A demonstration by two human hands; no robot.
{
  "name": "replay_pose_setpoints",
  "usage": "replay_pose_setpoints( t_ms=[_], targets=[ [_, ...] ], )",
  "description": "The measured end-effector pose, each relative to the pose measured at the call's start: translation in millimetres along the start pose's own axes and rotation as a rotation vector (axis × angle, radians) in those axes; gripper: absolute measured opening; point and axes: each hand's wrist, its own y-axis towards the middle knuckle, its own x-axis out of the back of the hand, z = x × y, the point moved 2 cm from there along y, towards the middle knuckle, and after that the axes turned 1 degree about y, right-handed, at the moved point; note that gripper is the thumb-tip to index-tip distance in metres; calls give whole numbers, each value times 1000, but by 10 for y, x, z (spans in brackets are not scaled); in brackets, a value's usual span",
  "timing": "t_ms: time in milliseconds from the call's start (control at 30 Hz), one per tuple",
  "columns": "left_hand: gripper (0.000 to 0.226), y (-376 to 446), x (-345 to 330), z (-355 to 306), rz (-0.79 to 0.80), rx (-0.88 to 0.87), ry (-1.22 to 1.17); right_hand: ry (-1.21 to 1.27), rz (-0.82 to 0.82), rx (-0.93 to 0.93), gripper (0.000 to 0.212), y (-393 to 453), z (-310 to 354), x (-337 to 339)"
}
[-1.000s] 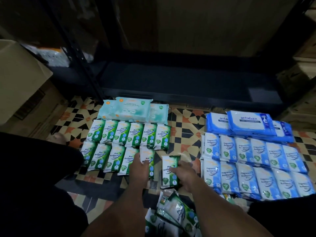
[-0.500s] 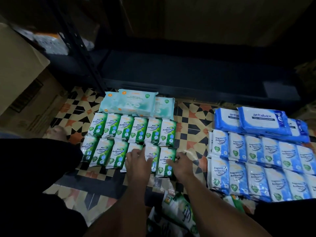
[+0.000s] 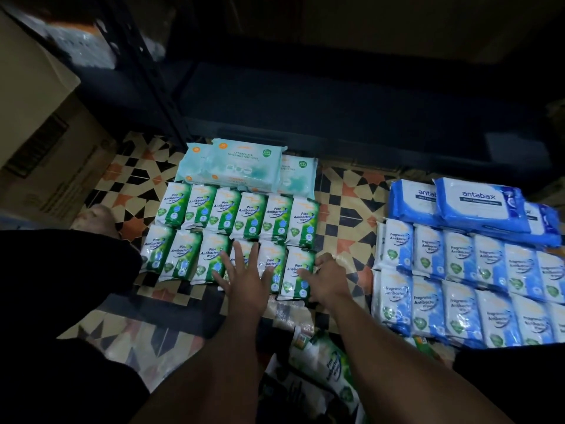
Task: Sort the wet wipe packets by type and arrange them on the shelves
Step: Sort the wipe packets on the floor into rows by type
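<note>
Green pine wipe packets (image 3: pixel 238 209) lie in two rows on the tiled floor. My left hand (image 3: pixel 244 276) rests flat with spread fingers on the front row's fourth and fifth packets. My right hand (image 3: pixel 325 281) holds the right edge of the row's last green packet (image 3: pixel 298 272), thumb on its face. Pale teal fragrance-free packs (image 3: pixel 241 166) lie behind the green rows. Blue-and-white fragrance packets (image 3: pixel 458 280) form two rows at the right, with large blue antabax packs (image 3: pixel 477 206) behind them. The dark shelf (image 3: pixel 336 96) stands beyond.
More loose green packets (image 3: pixel 327 362) lie in a heap between my forearms. Cardboard boxes (image 3: pixel 46 142) stand at the left beside a black shelf post (image 3: pixel 146 78). My dark-clothed legs (image 3: pixel 61 270) frame the floor on both sides.
The right hand has carried the green packet forward and set it at the right end of the front row. The left hand has flattened onto the neighbouring packets. The camera has tilted closer.
</note>
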Motion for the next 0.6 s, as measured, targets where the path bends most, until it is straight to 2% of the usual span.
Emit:
replay_pose_setpoints(
  t_ms=[100,167,200,267,400,500,600],
  targets=[
    [58,-92,90,-51,-155,-102,34,51,52,-45,42,-40,44,76],
    [35,-184,168,-160,-246,-327,-23,38,74,-65,36,-86,32,143],
    [24,-233,188,-236,-189,-442,-75,-2,86,-68,29,-98,4,177],
    [12,-379,180,-386,72,-551,-169,-152,145,-52,10,-150,-55,268],
    [26,-620,-38,-406,437,-457,-274,-383,382,-51,10,-473,-141,502],
    [41,-682,-93,-400,611,-460,-189,-525,593,-54,31,-735,-183,624],
    [58,-721,-82,-399,668,-516,84,-467,673,-118,54,-950,-245,658]
  ],
)
